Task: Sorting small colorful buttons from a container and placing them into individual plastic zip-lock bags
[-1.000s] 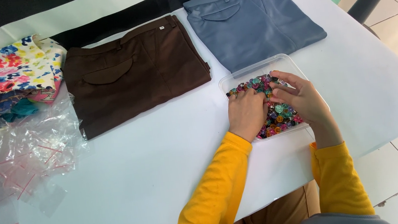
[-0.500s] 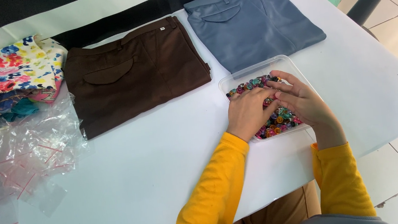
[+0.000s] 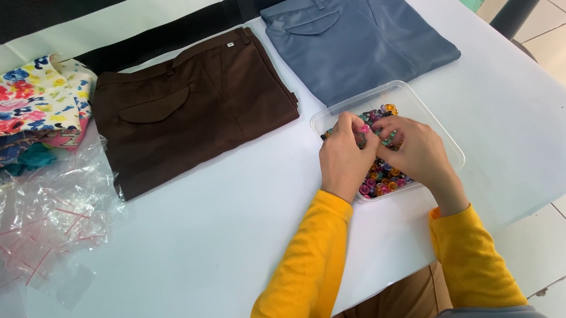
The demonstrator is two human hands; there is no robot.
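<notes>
Small colourful beads point(image 3: 381, 181), round and glossy in pink, blue, green and gold, fill a shallow clear plastic tray point(image 3: 438, 134) with rounded corners, right of the frame's centre on the smooth white table point(image 3: 188, 264). Going by size: brown trousers point(image 3: 194, 109), folded flat with a curved pocket flap, lie in the upper middle, and grey-blue trousers point(image 3: 357, 31) of a similar cut lie folded in the upper right, just above the tray. Crumpled floral cloth point(image 3: 11, 117) sits at the upper left, with crinkly clear plastic bags point(image 3: 32, 226) (red-striped at the seal) below it. The left hand point(image 3: 344, 162) and right hand point(image 3: 415, 153), in yellow sleeves, rest over the beads, fingertips curled together and pinching among them; which bead each grips, I cannot tell
</notes>
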